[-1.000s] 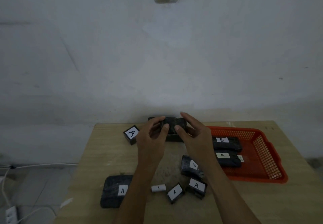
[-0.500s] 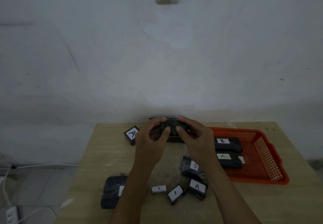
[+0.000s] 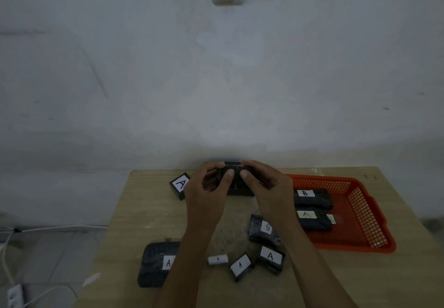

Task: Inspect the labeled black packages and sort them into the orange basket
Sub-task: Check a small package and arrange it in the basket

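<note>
Head view: both hands held one black package up for inspection.

The left hand [image 3: 206, 187] and right hand [image 3: 266, 185] pinched the package [image 3: 232, 172] at its ends, left of the orange basket [image 3: 360, 211] and above the counter [image 3: 149, 211], probably to find its label. Two labeled packages, B [image 3: 312, 198] and A [image 3: 312, 220], lay inside the basket; several more lay on the counter to its left.

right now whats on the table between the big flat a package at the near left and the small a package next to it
In the head view, a small white roll marked A lies between the big flat package and the small A package; the left forearm crosses above.
</note>
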